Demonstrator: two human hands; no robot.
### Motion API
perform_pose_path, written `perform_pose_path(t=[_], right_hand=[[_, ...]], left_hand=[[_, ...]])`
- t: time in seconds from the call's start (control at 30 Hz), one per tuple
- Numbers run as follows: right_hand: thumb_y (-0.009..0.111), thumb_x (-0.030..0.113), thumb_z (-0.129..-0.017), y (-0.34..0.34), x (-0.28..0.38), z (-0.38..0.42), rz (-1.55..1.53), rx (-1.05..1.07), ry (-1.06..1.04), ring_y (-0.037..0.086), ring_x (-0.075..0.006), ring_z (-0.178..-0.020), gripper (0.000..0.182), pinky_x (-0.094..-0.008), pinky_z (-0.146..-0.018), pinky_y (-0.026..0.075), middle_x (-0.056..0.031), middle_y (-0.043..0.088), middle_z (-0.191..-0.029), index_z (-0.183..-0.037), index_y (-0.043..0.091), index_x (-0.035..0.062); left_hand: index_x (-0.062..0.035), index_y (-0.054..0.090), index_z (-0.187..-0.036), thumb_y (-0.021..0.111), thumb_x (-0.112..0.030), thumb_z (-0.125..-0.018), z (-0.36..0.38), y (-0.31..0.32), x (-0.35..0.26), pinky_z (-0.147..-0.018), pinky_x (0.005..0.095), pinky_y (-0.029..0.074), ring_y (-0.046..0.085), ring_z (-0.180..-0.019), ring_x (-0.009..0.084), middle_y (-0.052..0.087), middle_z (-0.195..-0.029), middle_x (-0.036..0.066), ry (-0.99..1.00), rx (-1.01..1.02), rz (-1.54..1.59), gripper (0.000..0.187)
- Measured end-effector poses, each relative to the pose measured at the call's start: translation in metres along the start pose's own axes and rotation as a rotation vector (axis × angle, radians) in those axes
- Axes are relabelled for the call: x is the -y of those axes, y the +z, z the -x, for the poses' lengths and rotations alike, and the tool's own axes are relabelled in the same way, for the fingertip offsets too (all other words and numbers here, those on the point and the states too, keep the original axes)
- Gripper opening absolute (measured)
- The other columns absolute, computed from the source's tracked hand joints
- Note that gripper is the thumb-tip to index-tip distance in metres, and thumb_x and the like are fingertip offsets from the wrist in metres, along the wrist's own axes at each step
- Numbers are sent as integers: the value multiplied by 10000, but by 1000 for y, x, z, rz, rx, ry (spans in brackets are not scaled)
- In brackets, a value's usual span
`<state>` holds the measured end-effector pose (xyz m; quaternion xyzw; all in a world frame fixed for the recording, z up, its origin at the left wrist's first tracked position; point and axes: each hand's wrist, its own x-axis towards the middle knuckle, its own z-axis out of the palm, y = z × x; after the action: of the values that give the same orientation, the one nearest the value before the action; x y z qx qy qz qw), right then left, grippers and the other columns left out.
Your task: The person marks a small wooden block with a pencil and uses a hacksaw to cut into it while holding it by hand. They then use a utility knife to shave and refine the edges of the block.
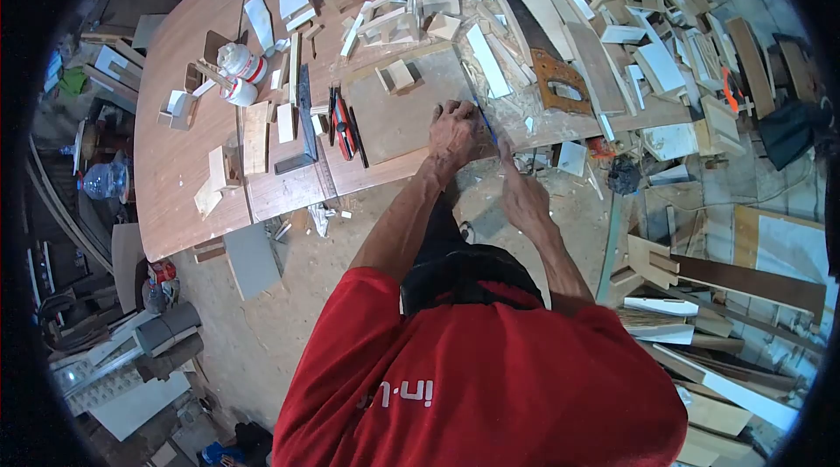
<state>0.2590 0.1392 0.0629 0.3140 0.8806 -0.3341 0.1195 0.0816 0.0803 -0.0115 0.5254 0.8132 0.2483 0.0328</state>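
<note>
My left hand (453,128) presses down with bent, closed fingers at the right edge of a flat wooden board (389,126); whatever lies under the fingers is hidden. Just right of it, my right hand (525,196) grips a slim blue saw-like tool (488,123), seen nearly edge-on along the board's side. Its index finger stretches along the tool. A small wooden piece (396,76) stands on the board. Left of the board lie a red-and-black tool (343,128) and a metal try square (305,117).
A handsaw (560,82) with a wooden handle lies on the right of the worktable (192,178). Glue tubs (241,91) stand at left. Small wooden assemblies (389,17) sit at the back. Offcuts (661,65) pile up on the right; more wood (744,283) leans below.
</note>
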Motion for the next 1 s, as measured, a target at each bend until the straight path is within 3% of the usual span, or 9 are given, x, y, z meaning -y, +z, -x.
perform_pose_path(t=[0.2,0.33,0.53,0.6,0.63,0.73,0.8,0.9,1.0], right_hand=[[471,69,-841,46,-32,-56,-27,-369,-292,596,-466,-633,742,-535,-613,455,-237,602,-641,-1503,146,157],[471,69,-838,25,-17,-9,10,-140,-93,590,-452,-620,748,-521,-608,458,-240,596,-642,-1505,142,146],[500,44,-814,33,-24,-35,9,-384,-305,595,-421,-602,792,-495,-591,456,-223,585,-622,-1510,136,152],[493,43,-818,8,-4,4,14,-59,-11,600,-434,-630,768,-489,-608,463,-237,594,-648,-1503,163,150],[493,43,-818,10,-4,-1,16,-48,-11,600,-434,-630,768,-489,-608,463,-237,594,-648,-1503,163,150],[490,47,-818,26,-14,-29,40,-144,-63,607,-416,-605,763,-484,-587,466,-228,592,-632,-1504,167,136],[493,36,-809,38,-24,-48,5,-385,-297,608,-406,-586,784,-480,-578,467,-223,595,-621,-1509,156,147],[482,33,-816,10,-7,3,30,-102,-41,618,-416,-623,764,-493,-585,469,-249,617,-677,-1505,178,163],[485,30,-810,22,-14,-28,53,-185,-99,620,-440,-665,777,-504,-591,469,-268,628,-717,-1505,167,164]], left_hand=[[-87,698,-944,734,-256,-612,1,-3,-3,-879,425,438,522,-1017,293,584,-1046,48,39,-4,-42,374],[-97,699,-950,717,-245,-644,2,6,5,-877,411,435,520,-1028,283,584,-1044,41,62,-69,-86,340],[-92,702,-927,715,-239,-659,4,1,-7,-903,401,429,523,-1033,282,588,-1043,47,35,-31,-54,306],[-89,701,-918,714,-238,-663,-2,-3,-2,-906,401,430,527,-1030,284,590,-1043,51,30,-69,-73,295],[-91,699,-919,716,-243,-665,-1,-4,-3,-907,402,430,528,-1035,284,586,-1051,50,22,-46,-67,297],[-93,695,-923,724,-249,-660,3,-3,-9,-906,405,432,529,-1039,285,579,-1059,50,17,-12,-48,307],[-93,693,-925,730,-249,-653,-1,-1,-5,-903,408,435,529,-1038,286,576,-1060,51,28,-20,-45,316],[-87,691,-950,700,-245,-681,-2,8,4,-942,466,390,506,-1085,264,566,-1092,35,4,-12,-50,312],[-81,687,-952,697,-238,-685,1,2,-2,-939,469,391,506,-1084,263,563,-1098,41,17,4,-58,311]])
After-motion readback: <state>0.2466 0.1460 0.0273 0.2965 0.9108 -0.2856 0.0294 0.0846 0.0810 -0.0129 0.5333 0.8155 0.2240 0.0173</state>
